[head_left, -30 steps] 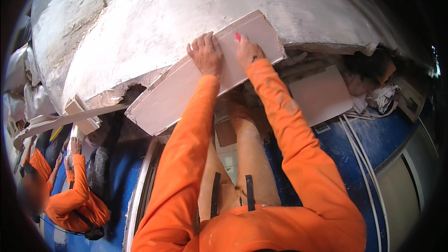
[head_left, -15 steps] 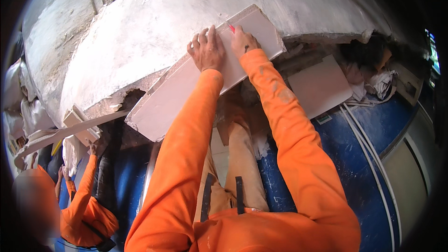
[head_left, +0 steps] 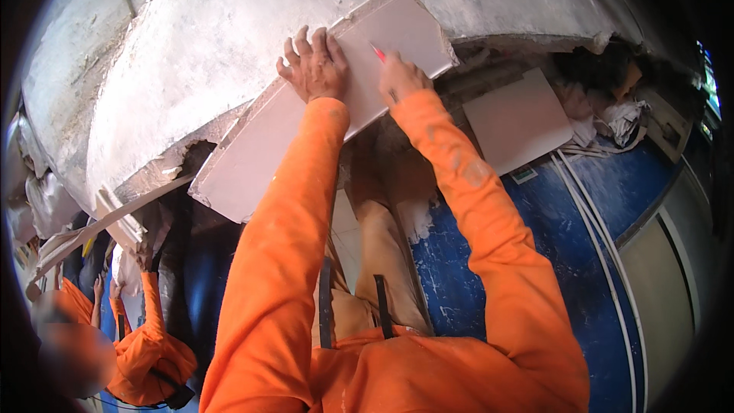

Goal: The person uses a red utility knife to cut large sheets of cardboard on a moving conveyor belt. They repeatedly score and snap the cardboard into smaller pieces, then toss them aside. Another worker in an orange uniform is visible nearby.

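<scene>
A long pale plasterboard piece (head_left: 256, 149) lies slantwise along the edge of a white, dusty work surface (head_left: 252, 23), its crumbly cut side facing away from me. My left hand (head_left: 317, 67) presses on the board near its far edge, palm down with fingers spread. To its right, my right hand (head_left: 405, 78) is closed around a slim red tool, apparently a utility knife (head_left: 378, 53), whose thin tip meets the board's face. A faint line runs from that tip toward the far edge. My fingers hide most of the knife.
A square board piece (head_left: 516, 118) sits below the surface's broken edge at right, near crumpled cloth (head_left: 619, 124). Two white pipes (head_left: 600, 237) cross the blue floor (head_left: 466, 287). At lower left, a co-worker in an orange top (head_left: 153, 359) holds pale strips (head_left: 122, 222).
My right hand has drawn the utility knife across the board toward me. My left hand stays spread on the board. The whole view has shifted slightly.
</scene>
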`<state>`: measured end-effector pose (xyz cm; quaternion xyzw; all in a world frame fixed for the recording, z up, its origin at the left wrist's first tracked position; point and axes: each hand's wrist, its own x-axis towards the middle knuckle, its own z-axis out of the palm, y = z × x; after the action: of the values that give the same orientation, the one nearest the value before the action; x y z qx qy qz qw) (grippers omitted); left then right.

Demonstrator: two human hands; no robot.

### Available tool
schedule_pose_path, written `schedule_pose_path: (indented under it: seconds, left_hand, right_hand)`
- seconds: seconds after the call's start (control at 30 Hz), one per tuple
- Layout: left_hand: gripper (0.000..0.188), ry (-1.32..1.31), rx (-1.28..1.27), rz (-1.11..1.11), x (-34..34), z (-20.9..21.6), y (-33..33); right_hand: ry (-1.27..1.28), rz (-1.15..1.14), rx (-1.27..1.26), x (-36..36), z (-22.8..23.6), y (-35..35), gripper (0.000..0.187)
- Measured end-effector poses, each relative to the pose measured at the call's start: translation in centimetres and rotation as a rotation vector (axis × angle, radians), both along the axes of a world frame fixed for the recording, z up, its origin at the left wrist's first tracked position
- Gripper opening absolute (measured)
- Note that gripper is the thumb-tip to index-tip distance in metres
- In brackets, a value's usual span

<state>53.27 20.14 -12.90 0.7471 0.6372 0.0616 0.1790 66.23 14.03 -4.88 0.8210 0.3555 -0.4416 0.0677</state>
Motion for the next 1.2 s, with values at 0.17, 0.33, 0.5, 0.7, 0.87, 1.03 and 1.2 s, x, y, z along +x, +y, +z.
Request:
schedule_pose_path:
  seconds: [0.17,0.33,0.5,0.7,0.87,1.03,1.2]
  left_hand:
    - [0.032,-0.026,0.023,-0.03,-1.0,0.5,-0.5]
    - [0.031,-0.034,0.009,-0.04,-0.3,0.2,0.1]
    - [0.033,-0.012,0.029,-0.016,-0.1,-0.2,-0.1]
    - [0.033,-0.045,-0.006,-0.014,-0.1,0.1,-0.1]
    - [0.033,-0.031,0.024,-0.01,-0.2,-0.2,0.0]
    - [0.033,0.002,0.047,-0.013,0.6,0.0,-0.1]
    - [0.031,0.015,0.053,-0.006,0.5,0.6,0.2]
  right_hand:
    - [0.026,0.056,-0.448,2.3,-1.3,-29.8,0.039]
    - [-0.163,-0.469,-0.635,6.5,2.0,-46.0,0.048]
    - [0.014,-0.606,0.217,4.6,1.8,-16.1,0.049]
    - [-0.005,-0.025,0.233,1.3,-1.5,3.2,0.04]
    - [-0.033,0.009,0.173,0.0,-2.4,4.6,0.036]
    - [-0.035,0.033,0.173,0.2,-1.8,4.6,0.026]
    - [0.013,0.051,0.098,0.7,-1.8,-2.4,0.024]
